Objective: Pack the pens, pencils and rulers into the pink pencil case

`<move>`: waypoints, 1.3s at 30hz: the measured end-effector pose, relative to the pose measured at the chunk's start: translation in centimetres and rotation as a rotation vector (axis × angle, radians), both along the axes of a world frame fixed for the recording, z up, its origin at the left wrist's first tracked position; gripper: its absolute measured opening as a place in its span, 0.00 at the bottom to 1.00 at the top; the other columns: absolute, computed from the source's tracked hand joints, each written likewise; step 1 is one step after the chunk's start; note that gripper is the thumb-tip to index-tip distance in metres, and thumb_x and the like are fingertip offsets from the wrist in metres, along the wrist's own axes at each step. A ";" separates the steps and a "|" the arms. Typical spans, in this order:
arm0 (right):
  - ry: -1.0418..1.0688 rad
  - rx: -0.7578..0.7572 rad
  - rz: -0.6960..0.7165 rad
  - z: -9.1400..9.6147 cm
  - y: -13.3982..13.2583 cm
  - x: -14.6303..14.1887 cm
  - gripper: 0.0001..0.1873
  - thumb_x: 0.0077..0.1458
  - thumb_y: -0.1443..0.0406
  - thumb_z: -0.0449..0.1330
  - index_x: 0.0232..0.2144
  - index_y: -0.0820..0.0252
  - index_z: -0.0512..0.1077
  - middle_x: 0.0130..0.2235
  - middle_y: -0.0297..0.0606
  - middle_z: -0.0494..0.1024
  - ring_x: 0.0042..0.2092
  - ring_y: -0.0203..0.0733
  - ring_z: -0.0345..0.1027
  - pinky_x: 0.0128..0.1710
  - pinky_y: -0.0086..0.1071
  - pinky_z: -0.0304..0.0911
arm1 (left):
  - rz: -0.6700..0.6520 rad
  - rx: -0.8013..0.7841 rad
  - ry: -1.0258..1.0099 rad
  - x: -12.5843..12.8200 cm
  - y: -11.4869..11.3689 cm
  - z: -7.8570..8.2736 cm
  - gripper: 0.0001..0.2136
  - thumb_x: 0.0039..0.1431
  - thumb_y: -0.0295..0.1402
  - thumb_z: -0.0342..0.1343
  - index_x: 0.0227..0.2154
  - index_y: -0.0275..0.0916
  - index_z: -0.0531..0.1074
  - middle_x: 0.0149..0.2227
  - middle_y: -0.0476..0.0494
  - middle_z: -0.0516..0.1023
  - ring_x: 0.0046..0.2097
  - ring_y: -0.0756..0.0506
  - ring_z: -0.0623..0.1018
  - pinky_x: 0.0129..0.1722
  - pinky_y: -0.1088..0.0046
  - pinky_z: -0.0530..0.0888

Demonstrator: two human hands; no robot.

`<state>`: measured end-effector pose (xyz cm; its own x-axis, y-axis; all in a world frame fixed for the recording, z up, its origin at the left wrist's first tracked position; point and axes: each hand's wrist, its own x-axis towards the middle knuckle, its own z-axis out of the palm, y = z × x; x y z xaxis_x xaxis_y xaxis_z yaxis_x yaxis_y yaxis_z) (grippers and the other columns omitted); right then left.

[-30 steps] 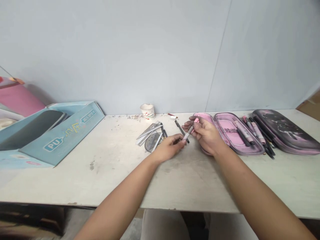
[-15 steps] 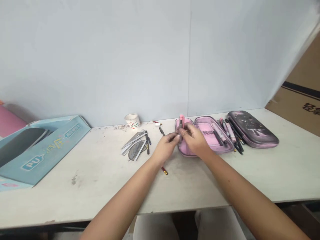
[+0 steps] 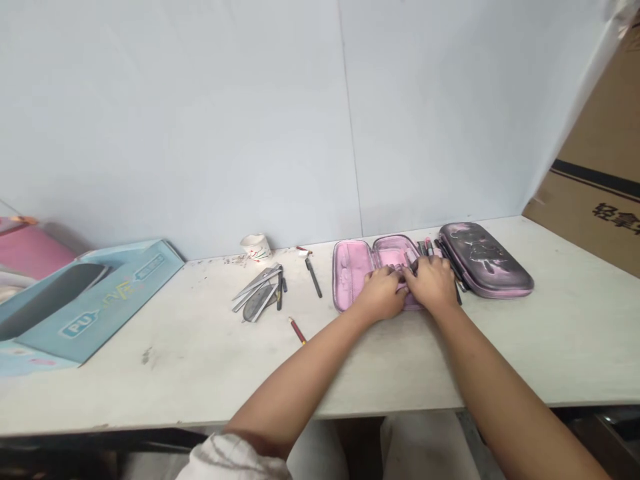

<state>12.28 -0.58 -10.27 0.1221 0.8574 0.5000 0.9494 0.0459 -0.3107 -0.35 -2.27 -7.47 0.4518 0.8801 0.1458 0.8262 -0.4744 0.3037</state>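
Observation:
An open pencil case (image 3: 343, 277) with a pink lining lies flat on the table. My left hand (image 3: 385, 293) and my right hand (image 3: 433, 283) meet low over its right half, fingers curled inward. Between their fingertips shows the pink and dark end of a marker (image 3: 407, 259), mostly covered by my right thumb and fingers. What my left fingers press on is hidden. Several pens and markers (image 3: 429, 245) stick out beyond my right hand. A closed black and pink pencil case (image 3: 487, 260) rests just right of them.
Grey rulers (image 3: 257, 290) lie in a pile on the left, by a paper cup (image 3: 255, 247). A black pen (image 3: 313, 278) and a dark red pencil (image 3: 297, 329) lie nearer. Further left sits a light blue box (image 3: 115, 300); cardboard (image 3: 595, 173) stands at right.
Both hands have moved from the left half of the open case to its right half. The marker, upright before, is now low and mostly hidden. My view has shifted a little right.

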 end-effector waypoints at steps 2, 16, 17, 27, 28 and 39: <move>-0.028 -0.031 0.009 0.1 -0.2 -0.1 0.18 0.52 0.58 0.53 0.36 0.68 0.72 0.39 0.59 0.71 0.43 0.58 0.62 0.39 0.46 0.58 | -0.001 0.001 -0.074 -0.6 -0.2 0.2 0.16 0.58 0.36 0.45 0.45 0.36 0.69 0.46 0.36 0.71 0.50 0.39 0.69 0.51 0.59 0.65; -0.167 0.084 0.291 2.3 -1.6 -4.6 0.16 0.56 0.62 0.47 0.37 0.65 0.71 0.38 0.50 0.69 0.45 0.52 0.59 0.47 0.42 0.54 | 0.455 0.234 -0.069 -20.5 -2.6 0.8 0.14 0.58 0.28 0.42 0.44 0.38 0.68 0.48 0.39 0.70 0.52 0.39 0.66 0.51 0.57 0.63; -0.159 0.066 0.349 2.8 -1.8 -6.2 0.15 0.56 0.63 0.47 0.37 0.64 0.71 0.38 0.49 0.70 0.45 0.51 0.59 0.47 0.41 0.54 | 0.504 0.252 -0.045 -21.6 -2.8 0.3 0.13 0.58 0.29 0.42 0.43 0.38 0.68 0.48 0.39 0.70 0.52 0.39 0.66 0.51 0.57 0.62; -0.357 -0.245 0.604 3.8 -1.1 -22.7 0.18 0.57 0.61 0.46 0.42 0.64 0.70 0.46 0.50 0.69 0.52 0.51 0.55 0.45 0.37 0.57 | 0.542 0.269 0.089 -22.7 -3.4 -2.3 0.11 0.57 0.28 0.44 0.39 0.40 0.69 0.44 0.39 0.70 0.49 0.39 0.66 0.51 0.56 0.59; -0.393 -0.269 0.600 3.7 -0.8 -23.4 0.19 0.57 0.60 0.47 0.42 0.65 0.70 0.46 0.51 0.69 0.52 0.52 0.54 0.44 0.37 0.57 | 0.537 0.272 0.094 -22.6 -3.5 -2.4 0.11 0.56 0.28 0.45 0.39 0.39 0.69 0.44 0.39 0.70 0.49 0.39 0.66 0.51 0.56 0.58; -0.304 0.066 0.571 2.7 -2.0 -21.4 0.14 0.55 0.61 0.50 0.34 0.66 0.70 0.39 0.48 0.71 0.45 0.50 0.59 0.44 0.38 0.58 | 0.546 0.247 -0.361 -21.4 -3.7 -1.0 0.15 0.59 0.41 0.46 0.33 0.36 0.72 0.39 0.38 0.73 0.45 0.40 0.69 0.47 0.61 0.64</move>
<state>-9.11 -2.58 -7.54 -0.4993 0.7113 0.4946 0.8148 0.5797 -0.0112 -21.78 -5.94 -8.51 -0.1600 0.8892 0.4286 0.8338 -0.1107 0.5408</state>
